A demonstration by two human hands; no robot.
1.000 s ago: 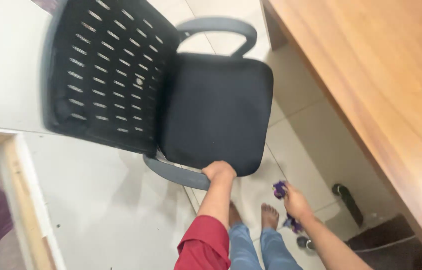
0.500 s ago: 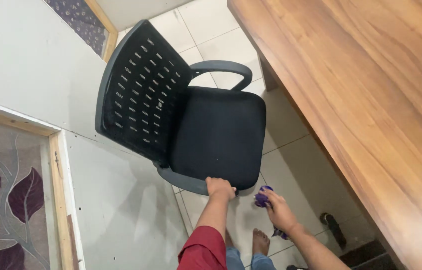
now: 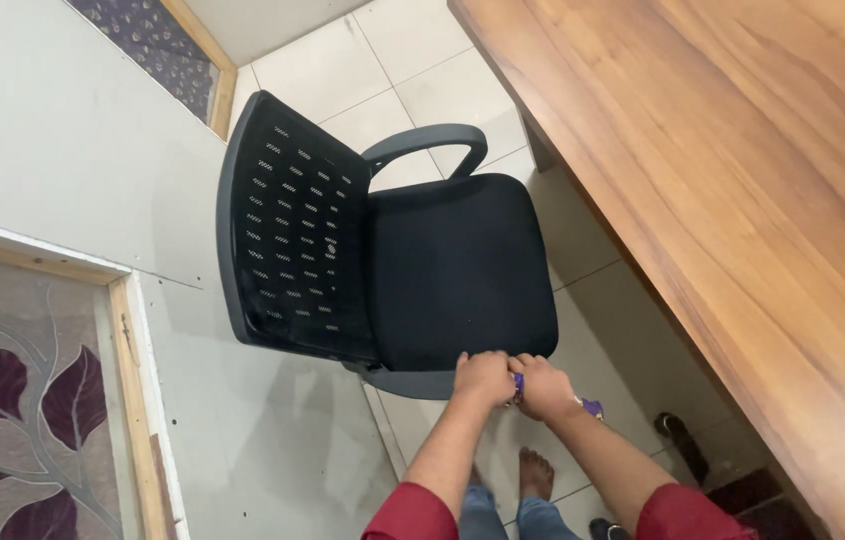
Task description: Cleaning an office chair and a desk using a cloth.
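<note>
Both hands meet at the lower middle of the frame, knuckles side by side against the near edge of the chair seat. The left hand (image 3: 483, 378) is curled closed over the grey plastic armrest (image 3: 413, 383) that runs under that edge, fingers wrapped around it. The right hand (image 3: 544, 386) is also closed, bunched around a small purple cloth (image 3: 591, 407); a bit of the fabric pokes out between the two hands and another scrap shows past the wrist to the right. The cloth sits pressed at the seat's front rim, just where the hands touch.

The black office chair (image 3: 443, 270) fills the centre of the frame. Its padded fabric seat lies toward the right, and its perforated black backrest (image 3: 293, 240) tilts off to the left, close to the pale grey wall panel (image 3: 63, 140). A second grey armrest (image 3: 428, 145) loops above the seat at the upper middle.

Red sleeves show at the bottom edge, with blue jeans and a bare foot (image 3: 535, 470) on the pale floor tiles (image 3: 413, 70) between the forearms. A broad wooden desk top (image 3: 743, 180) with warm brown grain covers the whole right side, running diagonally from the top to the lower right corner. A dark sandal (image 3: 683, 445) lies on the floor under the desk's edge. In the lower left, a wood-framed panel (image 3: 3, 400) with dark maroon leaves leans by the wall.
</note>
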